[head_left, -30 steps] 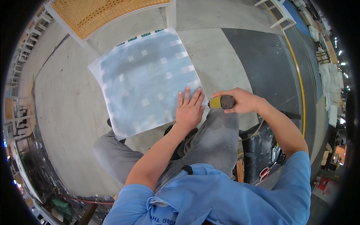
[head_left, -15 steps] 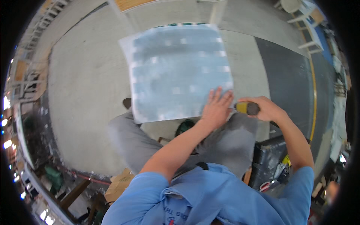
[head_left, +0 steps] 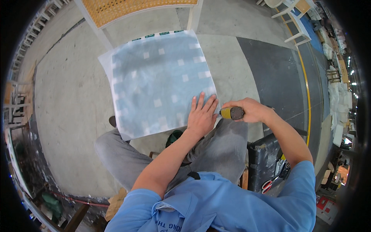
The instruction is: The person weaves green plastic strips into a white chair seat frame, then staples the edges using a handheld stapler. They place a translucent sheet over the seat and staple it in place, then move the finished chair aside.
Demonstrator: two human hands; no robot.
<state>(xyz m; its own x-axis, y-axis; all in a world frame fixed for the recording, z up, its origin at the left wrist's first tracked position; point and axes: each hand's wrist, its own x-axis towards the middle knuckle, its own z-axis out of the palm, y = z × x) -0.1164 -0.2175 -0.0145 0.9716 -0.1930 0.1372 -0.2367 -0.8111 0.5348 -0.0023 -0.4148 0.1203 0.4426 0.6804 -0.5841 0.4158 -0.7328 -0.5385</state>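
Note:
In front of me stands a white chair whose seat (head_left: 162,83) is covered by a pale blue sheet with white squares. My left hand (head_left: 203,116) lies flat on the sheet at the seat's near right corner, fingers spread. Just right of it, my right hand (head_left: 253,110) is wrapped round a yellow and dark power drill (head_left: 231,113). The drill's tip points left at the side edge of the seat. Whether the tip touches the edge, and what is at it, I cannot tell.
The chair's woven cane back (head_left: 139,9) rises at the far side. A black padded stool (head_left: 261,164) by my right leg carries red-handled scissors (head_left: 266,187) and other tools. White chairs (head_left: 297,33) stand far right. A cardboard piece (head_left: 115,205) lies lower left.
My view has swung to the right, so the chair and both hands appear further left. The picture is sharper. Hands and drill keep about the same place at the seat's corner.

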